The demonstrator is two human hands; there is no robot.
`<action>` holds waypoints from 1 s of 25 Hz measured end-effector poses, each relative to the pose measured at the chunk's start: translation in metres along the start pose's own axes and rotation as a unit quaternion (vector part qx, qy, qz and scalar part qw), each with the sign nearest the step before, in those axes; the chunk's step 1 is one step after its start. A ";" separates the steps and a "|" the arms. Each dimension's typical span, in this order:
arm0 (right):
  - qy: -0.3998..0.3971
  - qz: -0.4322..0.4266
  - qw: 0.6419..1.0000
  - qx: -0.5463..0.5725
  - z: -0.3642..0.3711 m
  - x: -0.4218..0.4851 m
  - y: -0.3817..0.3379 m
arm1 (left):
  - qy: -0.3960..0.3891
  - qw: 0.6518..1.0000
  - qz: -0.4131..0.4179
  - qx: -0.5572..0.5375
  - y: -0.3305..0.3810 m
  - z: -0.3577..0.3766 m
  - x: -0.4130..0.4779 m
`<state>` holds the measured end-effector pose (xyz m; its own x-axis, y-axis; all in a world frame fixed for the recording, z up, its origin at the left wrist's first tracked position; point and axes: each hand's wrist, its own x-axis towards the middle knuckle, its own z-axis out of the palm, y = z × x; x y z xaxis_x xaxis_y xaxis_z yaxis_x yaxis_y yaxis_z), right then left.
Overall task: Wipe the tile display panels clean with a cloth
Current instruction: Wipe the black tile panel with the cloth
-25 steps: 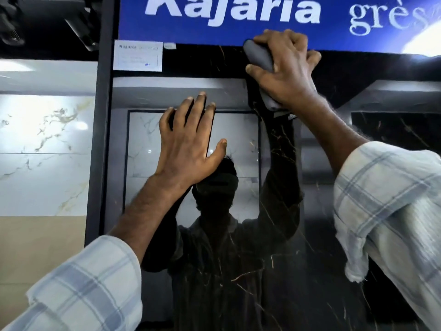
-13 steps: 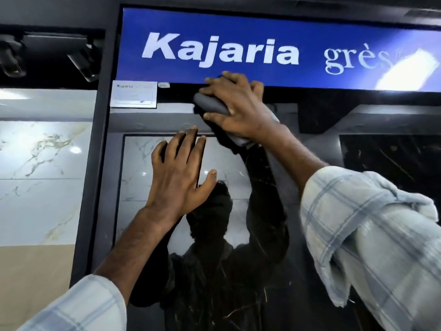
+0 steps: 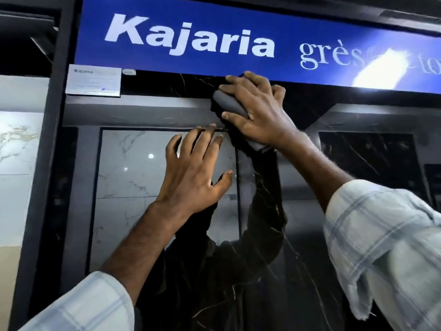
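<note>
A glossy black marble tile panel [image 3: 298,259] with thin gold veins stands upright in front of me and mirrors the room. My right hand [image 3: 260,111] grips a grey cloth [image 3: 229,103] and presses it against the panel's top edge, just under the blue sign. My left hand [image 3: 195,173] lies flat on the panel a little lower and to the left, fingers straight and spread. Most of the cloth is hidden under my right palm; a corner sticks out below the wrist.
A blue "Kajaria" sign [image 3: 191,41] runs across the top of the panel. A small white label [image 3: 93,82] is stuck at the upper left corner. A black frame post [image 3: 47,163] separates this panel from a white marble tile panel [image 3: 16,163] on the left.
My right hand with the cloth slid left along the top edge, then back to the right. My left hand stays flat on the panel. The view tilted upward, showing more of the sign.
</note>
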<state>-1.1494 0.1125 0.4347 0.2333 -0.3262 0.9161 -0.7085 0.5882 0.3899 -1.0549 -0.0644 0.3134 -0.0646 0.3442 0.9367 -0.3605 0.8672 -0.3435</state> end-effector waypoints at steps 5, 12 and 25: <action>0.039 0.194 0.980 0.023 -0.022 -0.002 0.066 | -0.013 1.000 -0.003 0.008 -0.001 0.005 -0.002; -0.013 -0.040 0.997 -0.059 0.001 -0.038 0.003 | -0.003 1.000 -0.007 0.010 0.000 0.006 -0.002; 0.022 0.129 0.991 -0.030 -0.002 -0.092 -0.005 | 0.013 0.998 -0.031 -0.055 -0.017 -0.027 -0.054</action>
<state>-1.1660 0.1411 0.3487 0.0792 -0.1272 0.9887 -0.7076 0.6914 0.1457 -1.0205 -0.0877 0.2668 -0.0209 0.2972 0.9546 -0.2583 0.9208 -0.2923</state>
